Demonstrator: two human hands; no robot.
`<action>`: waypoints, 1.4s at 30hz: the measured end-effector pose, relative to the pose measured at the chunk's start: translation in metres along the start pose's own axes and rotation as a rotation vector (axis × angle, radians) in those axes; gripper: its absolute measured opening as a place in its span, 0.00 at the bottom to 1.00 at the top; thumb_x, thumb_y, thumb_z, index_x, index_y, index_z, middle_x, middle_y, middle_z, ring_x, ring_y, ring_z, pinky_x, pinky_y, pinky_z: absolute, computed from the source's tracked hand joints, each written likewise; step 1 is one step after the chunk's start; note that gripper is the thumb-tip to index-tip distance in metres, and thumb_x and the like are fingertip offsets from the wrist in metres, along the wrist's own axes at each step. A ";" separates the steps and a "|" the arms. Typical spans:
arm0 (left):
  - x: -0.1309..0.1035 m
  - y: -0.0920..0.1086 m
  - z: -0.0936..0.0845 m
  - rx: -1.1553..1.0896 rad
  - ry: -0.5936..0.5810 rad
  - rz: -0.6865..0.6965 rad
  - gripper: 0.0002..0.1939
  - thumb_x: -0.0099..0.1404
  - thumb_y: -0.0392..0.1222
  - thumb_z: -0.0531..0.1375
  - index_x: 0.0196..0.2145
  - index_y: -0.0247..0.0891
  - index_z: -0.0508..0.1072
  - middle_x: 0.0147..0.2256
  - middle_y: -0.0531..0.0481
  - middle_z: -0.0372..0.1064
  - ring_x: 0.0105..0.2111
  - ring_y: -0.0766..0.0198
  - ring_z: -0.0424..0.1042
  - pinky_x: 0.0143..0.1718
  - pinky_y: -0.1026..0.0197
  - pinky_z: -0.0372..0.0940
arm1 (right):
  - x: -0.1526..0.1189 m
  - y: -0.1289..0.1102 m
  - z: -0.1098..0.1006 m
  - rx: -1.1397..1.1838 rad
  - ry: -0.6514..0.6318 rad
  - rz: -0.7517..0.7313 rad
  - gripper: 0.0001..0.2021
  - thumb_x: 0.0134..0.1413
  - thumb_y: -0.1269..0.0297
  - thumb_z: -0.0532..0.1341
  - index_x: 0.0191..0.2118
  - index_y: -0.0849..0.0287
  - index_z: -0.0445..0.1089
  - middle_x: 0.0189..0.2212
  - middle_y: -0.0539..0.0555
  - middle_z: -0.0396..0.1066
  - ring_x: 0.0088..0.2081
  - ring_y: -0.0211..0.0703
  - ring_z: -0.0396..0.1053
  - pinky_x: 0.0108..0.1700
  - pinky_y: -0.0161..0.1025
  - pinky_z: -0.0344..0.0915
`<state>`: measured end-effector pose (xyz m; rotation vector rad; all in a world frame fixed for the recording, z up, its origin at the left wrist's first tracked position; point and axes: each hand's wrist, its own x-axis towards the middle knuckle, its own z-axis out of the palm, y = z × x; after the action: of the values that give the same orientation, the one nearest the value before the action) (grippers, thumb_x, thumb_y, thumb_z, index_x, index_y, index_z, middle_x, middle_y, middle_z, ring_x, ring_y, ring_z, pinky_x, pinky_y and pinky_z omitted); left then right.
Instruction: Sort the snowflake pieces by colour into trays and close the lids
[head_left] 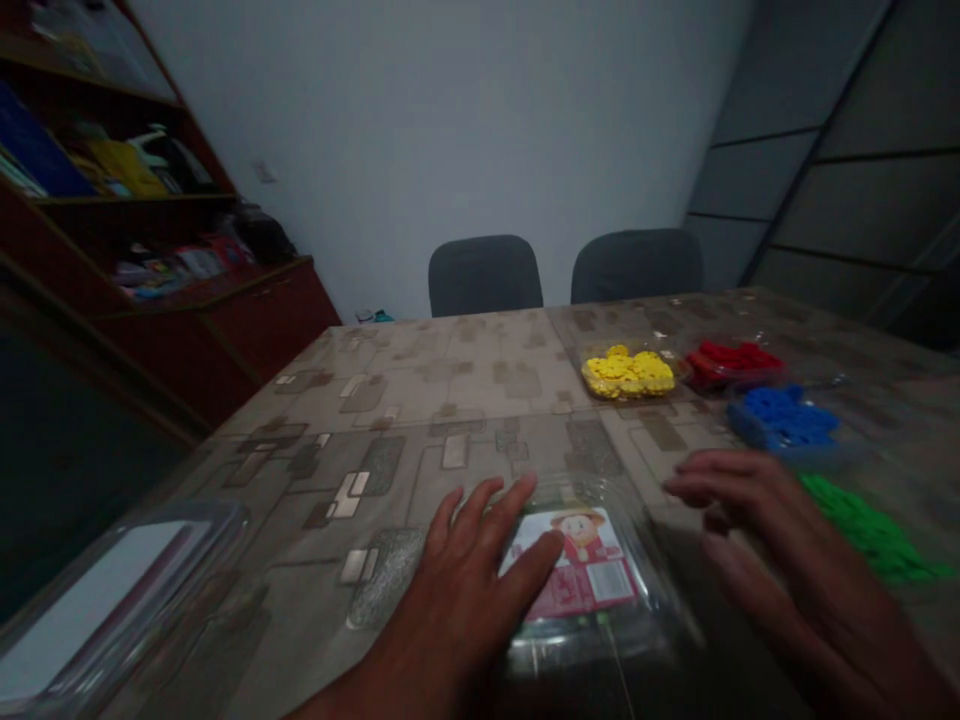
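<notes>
A clear plastic container with a pink and white label showing a cartoon figure in a hat sits at the near middle of the table. My left hand rests on its left side, fingers spread and thumb across the label. To the right of the container, my right hand is raised, apart from it, with bent fingers and a gap between thumb and fingertips; nothing shows in it. Behind that hand lie green pieces and a clear tub of blue pieces.
Further back on the right are tubs of yellow pieces and red pieces. Stacked clear lids or containers with a white label lie at the left edge. Two grey chairs stand beyond the patterned table.
</notes>
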<state>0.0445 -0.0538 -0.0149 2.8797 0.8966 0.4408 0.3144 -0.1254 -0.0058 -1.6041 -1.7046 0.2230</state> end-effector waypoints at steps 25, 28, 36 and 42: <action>-0.043 -0.025 0.002 -0.517 0.012 -0.452 0.41 0.57 0.46 0.66 0.64 0.59 0.52 0.69 0.46 0.42 0.67 0.38 0.44 0.61 0.29 0.48 | 0.043 -0.006 0.051 0.503 -0.275 0.438 0.29 0.58 0.50 0.52 0.59 0.62 0.65 0.44 0.63 0.75 0.47 0.56 0.71 0.49 0.51 0.66; -0.031 -0.024 -0.001 -0.607 0.070 -0.516 0.34 0.61 0.47 0.63 0.62 0.54 0.57 0.67 0.45 0.50 0.66 0.42 0.49 0.62 0.33 0.49 | 0.055 -0.001 0.053 0.493 -0.215 0.406 0.26 0.56 0.51 0.53 0.54 0.61 0.71 0.53 0.64 0.71 0.55 0.58 0.67 0.57 0.54 0.61; -0.019 -0.023 -0.005 -0.758 0.081 -0.549 0.29 0.63 0.49 0.59 0.61 0.50 0.59 0.66 0.46 0.54 0.65 0.46 0.52 0.63 0.36 0.51 | 0.066 0.001 0.053 0.462 -0.256 0.429 0.29 0.55 0.52 0.52 0.55 0.67 0.70 0.52 0.66 0.72 0.51 0.61 0.70 0.55 0.58 0.64; -0.018 -0.023 -0.005 -0.746 0.087 -0.554 0.27 0.63 0.45 0.58 0.60 0.49 0.60 0.66 0.45 0.54 0.65 0.45 0.52 0.62 0.35 0.51 | 0.066 0.002 0.052 0.485 -0.225 0.410 0.24 0.55 0.53 0.54 0.51 0.61 0.74 0.50 0.63 0.74 0.51 0.59 0.70 0.55 0.57 0.63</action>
<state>0.0169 -0.0449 -0.0185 1.8695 1.1716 0.6596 0.2890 -0.0456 -0.0160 -1.5715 -1.3190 0.9732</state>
